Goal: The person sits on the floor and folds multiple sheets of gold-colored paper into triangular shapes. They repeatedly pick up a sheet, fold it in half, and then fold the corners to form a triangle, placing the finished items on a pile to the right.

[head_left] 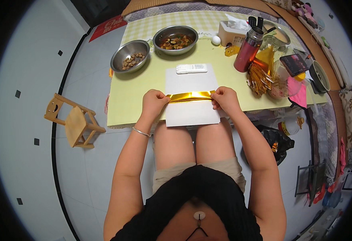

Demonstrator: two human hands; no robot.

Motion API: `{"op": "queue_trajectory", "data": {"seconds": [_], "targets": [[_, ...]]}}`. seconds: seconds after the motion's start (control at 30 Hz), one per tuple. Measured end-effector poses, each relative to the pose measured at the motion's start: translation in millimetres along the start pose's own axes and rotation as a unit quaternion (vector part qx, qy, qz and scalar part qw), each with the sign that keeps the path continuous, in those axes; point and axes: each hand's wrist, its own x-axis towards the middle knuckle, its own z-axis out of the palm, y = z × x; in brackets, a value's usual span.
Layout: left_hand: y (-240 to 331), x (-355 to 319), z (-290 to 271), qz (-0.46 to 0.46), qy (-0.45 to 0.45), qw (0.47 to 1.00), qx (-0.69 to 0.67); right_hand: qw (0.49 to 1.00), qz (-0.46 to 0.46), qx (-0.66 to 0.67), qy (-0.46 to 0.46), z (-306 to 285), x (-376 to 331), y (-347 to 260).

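Note:
A shiny strip of gold foil paper point(190, 97) stretches sideways between my two hands, over a white board point(192, 115) at the table's near edge. My left hand point(154, 103) pinches the strip's left end between thumb and fingers. At the right end, my right hand point(225, 100) pinches it the same way. Beyond the strip, a white packet point(191, 68) lies on the far part of the board. The board's near edge overhangs the table above my thighs.
Two steel bowls, one with nuts point(130, 57) and one with food in red broth point(175, 40), stand at the far left. To the right are a red thermos point(249, 50), folded gold paper pieces point(260, 78), a tissue box point(231, 33) and a phone point(294, 64). A small wooden chair point(77, 122) stands left.

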Motion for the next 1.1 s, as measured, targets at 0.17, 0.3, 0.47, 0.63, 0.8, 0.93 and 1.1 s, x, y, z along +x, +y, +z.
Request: {"op": "queue_trajectory", "data": {"seconds": [0.17, 0.3, 0.47, 0.63, 0.8, 0.93, 1.1], "targets": [[5.5, -2.3, 0.6, 0.044, 0.008, 0.998, 0.044, 0.994, -0.056, -0.088, 0.017, 0.0, -1.3, 6.2], [6.9, -4.2, 1.6, 0.057, 0.007, 0.995, 0.078, 0.990, -0.049, -0.134, 0.016, -0.2, -4.7, 1.3], [30.0, -8.4, 4.4, 0.200, -0.002, 0.953, 0.230, 0.916, -0.149, -0.362, 0.085, 9.5, -11.4, 0.5], [41.1, -10.8, 9.4, 0.392, -0.076, 0.852, 0.338, 0.799, -0.303, -0.502, 0.134, 22.6, -24.9, -12.0], [42.3, -11.2, 8.5, 0.356, -0.118, 0.850, 0.370, 0.752, -0.472, -0.461, -0.010, 48.1, -25.1, 31.5], [16.3, -21.7, -11.9, 0.293, -0.146, 0.886, 0.328, 0.806, -0.379, -0.453, -0.042, 17.4, -32.5, 32.8], [25.2, -28.7, -27.3, 0.237, -0.099, 0.892, 0.373, 0.773, -0.413, -0.481, 0.007, 8.8, -24.8, 40.7]]}}
